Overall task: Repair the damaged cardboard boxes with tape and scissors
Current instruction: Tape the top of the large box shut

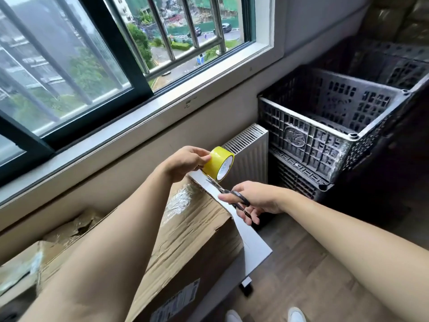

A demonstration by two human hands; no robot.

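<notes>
The creased brown cardboard box (192, 231) is lying below both hands; the left hand (185, 162) is pinching the yellow tape roll (218, 163), the right hand (253, 198) gripping black-handled scissors (234, 198) just under it.

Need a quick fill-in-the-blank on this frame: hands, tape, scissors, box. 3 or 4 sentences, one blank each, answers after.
1. The left hand holds a roll of tape whose colour is ____.
2. The right hand grips the ____, blades pointing at the roll.
3. Both tools are held over the far corner of the crumpled cardboard box, which sits on a ____ table.
4. To the right, past the white radiator, stand stacked black plastic ____.

Answers: yellow; scissors; grey; crates
</notes>
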